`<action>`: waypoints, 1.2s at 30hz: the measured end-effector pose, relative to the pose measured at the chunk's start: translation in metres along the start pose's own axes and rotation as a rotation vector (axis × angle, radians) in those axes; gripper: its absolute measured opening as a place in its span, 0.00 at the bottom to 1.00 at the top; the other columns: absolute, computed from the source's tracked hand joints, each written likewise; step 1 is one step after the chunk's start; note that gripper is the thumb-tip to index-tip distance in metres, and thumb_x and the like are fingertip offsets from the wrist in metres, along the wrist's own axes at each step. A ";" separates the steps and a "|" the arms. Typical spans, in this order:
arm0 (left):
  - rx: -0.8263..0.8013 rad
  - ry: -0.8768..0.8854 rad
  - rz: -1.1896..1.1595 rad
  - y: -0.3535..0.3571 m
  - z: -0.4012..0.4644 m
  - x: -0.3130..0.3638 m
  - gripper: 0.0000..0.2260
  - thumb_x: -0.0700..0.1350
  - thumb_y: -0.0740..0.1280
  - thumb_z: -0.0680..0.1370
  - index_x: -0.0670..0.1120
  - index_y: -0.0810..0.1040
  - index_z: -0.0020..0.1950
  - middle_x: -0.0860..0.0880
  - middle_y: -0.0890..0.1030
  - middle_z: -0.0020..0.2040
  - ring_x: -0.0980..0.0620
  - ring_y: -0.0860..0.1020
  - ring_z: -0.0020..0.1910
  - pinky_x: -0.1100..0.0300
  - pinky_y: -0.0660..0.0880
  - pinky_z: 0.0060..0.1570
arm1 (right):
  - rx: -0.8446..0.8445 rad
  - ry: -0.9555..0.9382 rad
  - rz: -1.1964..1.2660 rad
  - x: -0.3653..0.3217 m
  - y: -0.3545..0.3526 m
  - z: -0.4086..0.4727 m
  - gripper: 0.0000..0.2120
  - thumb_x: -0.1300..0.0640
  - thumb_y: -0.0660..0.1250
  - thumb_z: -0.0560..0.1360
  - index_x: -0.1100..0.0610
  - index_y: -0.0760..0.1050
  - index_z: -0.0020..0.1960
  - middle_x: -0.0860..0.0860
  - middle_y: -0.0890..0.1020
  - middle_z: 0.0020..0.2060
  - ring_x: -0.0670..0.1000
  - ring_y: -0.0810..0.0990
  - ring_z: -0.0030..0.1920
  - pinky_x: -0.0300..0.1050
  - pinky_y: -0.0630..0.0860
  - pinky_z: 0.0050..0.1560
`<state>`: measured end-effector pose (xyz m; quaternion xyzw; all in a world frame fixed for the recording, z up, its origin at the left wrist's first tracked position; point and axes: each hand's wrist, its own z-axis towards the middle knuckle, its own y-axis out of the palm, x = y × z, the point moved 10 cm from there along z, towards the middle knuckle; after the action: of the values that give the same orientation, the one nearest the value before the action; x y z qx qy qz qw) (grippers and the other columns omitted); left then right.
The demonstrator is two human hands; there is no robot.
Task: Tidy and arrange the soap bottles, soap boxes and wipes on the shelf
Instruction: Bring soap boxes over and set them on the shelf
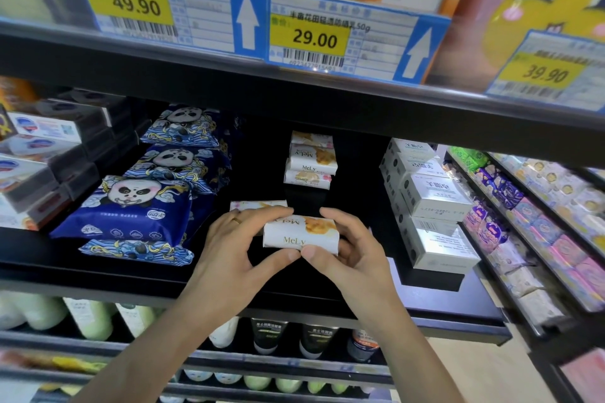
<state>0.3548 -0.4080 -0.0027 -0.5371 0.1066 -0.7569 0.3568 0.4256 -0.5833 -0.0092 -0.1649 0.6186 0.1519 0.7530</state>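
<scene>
1. Both hands hold one white paper-wrapped soap bar printed "MeLy" with an orange flower (299, 235), just above the front-middle part of the black shelf board (229, 285). The bar is not yet set down, in my judgement.
2. Left hand (235, 239): fingers curled over the bar's top left edge, thumb under its front; a ring shows on one finger. Firm grip on the bar.
3. Right hand (347, 249): fingers curled round the bar's right end, thumb pressed to the lower front edge, meeting the left thumb. Both forearms reach up from the bottom of the view.
4. Just behind the left hand, a second white flower-printed soap bar (258, 205) lies flat on the board, partly hidden by the fingers.
5. Left of the hands, dark blue panda-printed wipe packs (137, 206) stand in a leaning row from front edge to back, with one pack lying flat at the front edge. This row looks loosely ordered; the flat pack appears to need righting.
6. Right of the hands, white and silver soap boxes (435, 196) are stacked in a row running to the back; the stack looks fairly tidy.
7. Towards the back, at the middle, a small pile of white MeLy soap bars (311, 157) is stacked, with some labels upside down. Judgement: the held bar and the loose one remain to be joined to a stack; the middle section is the least finished.
8. At the far left edge, dark and white soap boxes (49, 154) are stacked.
</scene>
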 end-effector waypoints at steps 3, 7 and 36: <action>0.005 -0.013 -0.008 0.000 0.000 -0.002 0.26 0.71 0.66 0.73 0.69 0.73 0.70 0.69 0.75 0.67 0.57 0.68 0.71 0.45 0.69 0.72 | 0.001 -0.002 -0.008 0.000 0.000 0.000 0.25 0.55 0.80 0.71 0.44 0.78 0.66 0.48 0.84 0.59 0.55 0.84 0.57 0.63 0.78 0.65; 0.002 -0.003 -0.013 0.000 0.000 -0.001 0.24 0.70 0.67 0.75 0.68 0.73 0.70 0.67 0.76 0.67 0.54 0.70 0.71 0.43 0.71 0.70 | -0.014 -0.004 -0.018 -0.001 0.003 -0.001 0.28 0.50 0.81 0.70 0.40 0.77 0.67 0.47 0.82 0.61 0.55 0.83 0.59 0.65 0.77 0.65; 0.040 -0.059 0.003 -0.006 0.000 0.004 0.22 0.68 0.65 0.75 0.65 0.73 0.68 0.69 0.77 0.60 0.61 0.74 0.62 0.48 0.73 0.66 | -0.071 -0.039 -0.018 -0.010 0.005 -0.003 0.14 0.62 0.67 0.82 0.52 0.77 0.66 0.47 0.86 0.56 0.48 0.80 0.41 0.43 0.80 0.52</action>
<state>0.3516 -0.4068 0.0035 -0.5519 0.0815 -0.7420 0.3717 0.4194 -0.5806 -0.0003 -0.1942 0.5964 0.1704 0.7600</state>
